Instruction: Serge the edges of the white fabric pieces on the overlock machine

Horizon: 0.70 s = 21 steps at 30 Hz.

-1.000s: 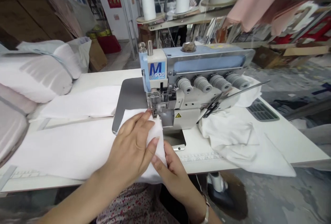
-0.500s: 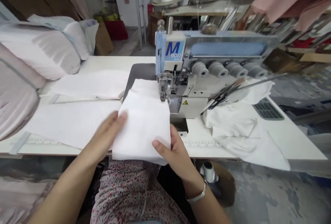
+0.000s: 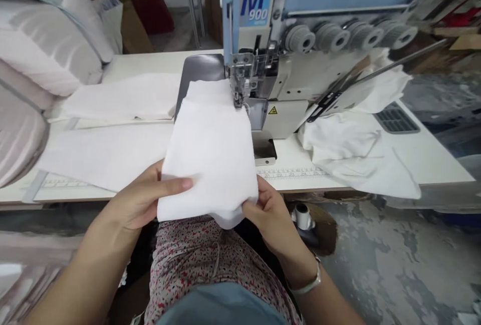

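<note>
A white fabric piece [image 3: 210,149] stretches from under the needle area of the overlock sewing machine [image 3: 259,39] down past the table's front edge. My left hand [image 3: 154,192] grips its left side, thumb on top and the fingers hidden underneath. At the lower right corner, my right hand [image 3: 268,212] pinches the cloth between thumb and bent fingers, and the edge there is curled. The cloth's far right edge lies at the presser foot [image 3: 238,98].
Flat white fabric pieces [image 3: 101,152] lie on the table at left, beside tied fabric bundles [image 3: 48,29]. Right of the machine are crumpled white cloth [image 3: 349,149] and black-handled scissors or tweezers [image 3: 325,104]. A printed ruler [image 3: 293,174] runs along the front edge.
My view has tilted down and closer. My left hand has slid nearer along the cloth's left edge, and my right hand now pinches the lower right corner.
</note>
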{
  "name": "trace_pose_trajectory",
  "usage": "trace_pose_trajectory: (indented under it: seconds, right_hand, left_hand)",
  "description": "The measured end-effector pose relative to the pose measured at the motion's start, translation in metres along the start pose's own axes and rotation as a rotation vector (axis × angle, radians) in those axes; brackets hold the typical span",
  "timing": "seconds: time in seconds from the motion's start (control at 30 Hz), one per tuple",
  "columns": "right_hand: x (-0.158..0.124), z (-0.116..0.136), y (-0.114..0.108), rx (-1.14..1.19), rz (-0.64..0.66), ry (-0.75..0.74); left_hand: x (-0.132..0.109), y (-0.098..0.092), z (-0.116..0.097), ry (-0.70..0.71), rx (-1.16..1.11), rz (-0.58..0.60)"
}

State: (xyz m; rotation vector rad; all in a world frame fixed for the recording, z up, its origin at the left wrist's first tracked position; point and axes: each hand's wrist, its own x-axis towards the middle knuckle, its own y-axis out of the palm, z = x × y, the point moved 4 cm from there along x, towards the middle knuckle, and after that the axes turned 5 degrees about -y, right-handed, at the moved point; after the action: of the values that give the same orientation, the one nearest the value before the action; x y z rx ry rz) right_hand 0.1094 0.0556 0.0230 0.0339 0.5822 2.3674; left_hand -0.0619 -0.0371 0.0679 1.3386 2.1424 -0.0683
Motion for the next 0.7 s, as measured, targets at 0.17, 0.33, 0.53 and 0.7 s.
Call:
trace_pose_trajectory:
  seconds: [0.17, 0.33, 0.53, 0.7]
  right_hand:
    - [0.005, -0.001, -0.003, 0.043, 0.021, -0.030]
    - [0.002, 0.006, 0.004, 0.118, 0.081, -0.008]
    - [0.004, 0.004, -0.003, -0.055, -0.010, -0.005]
    - [0.000, -0.002, -0.020, 0.013, 0.006, 0.056]
  left_hand:
    - [-0.005, -0.003, 0.001, -0.027, -0.007, 0.065]
    - [-0.009, -0.008, 0.002, -0.007, -0.008, 0.004]
    - [-0.004, 0.007, 0.014, -0.035, 0.058, 0.125]
    - [-0.023, -0.001, 0.027, 0.044, 0.234, 0.063]
